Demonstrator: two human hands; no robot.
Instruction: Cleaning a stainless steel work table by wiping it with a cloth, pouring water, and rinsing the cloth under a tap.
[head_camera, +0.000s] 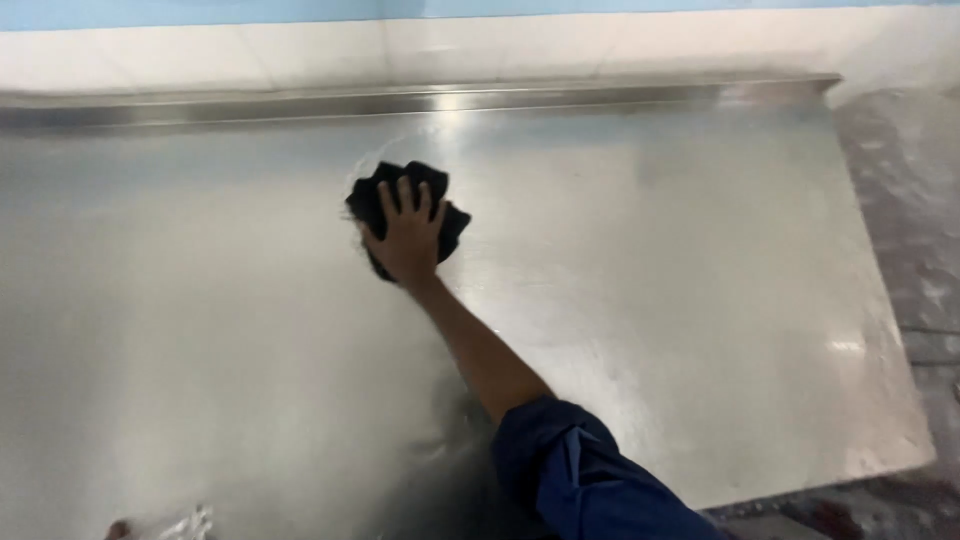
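— What's the surface here?

— A wide stainless-steel table (650, 300) with a raised lip along its far edge, set against a pale tiled wall (500, 45). Light glares off the metal near that far edge.

— And the hand?

— The right hand (408, 238) lies flat, fingers spread wide, palm pressed down on a black cloth (438, 190). It grips nothing; it only bears on the cloth, which is bunched under it and pokes out past the fingertips.

— Where is the cloth on the table?

— Toward the far edge, roughly midway between the left and right ends, well clear of the near edge.

— Anything further out?

— A bare forearm runs back to a rolled blue sleeve (570, 480) by the near edge. At the near left corner something small shows, perhaps the left hand (120, 528), too cropped to tell.
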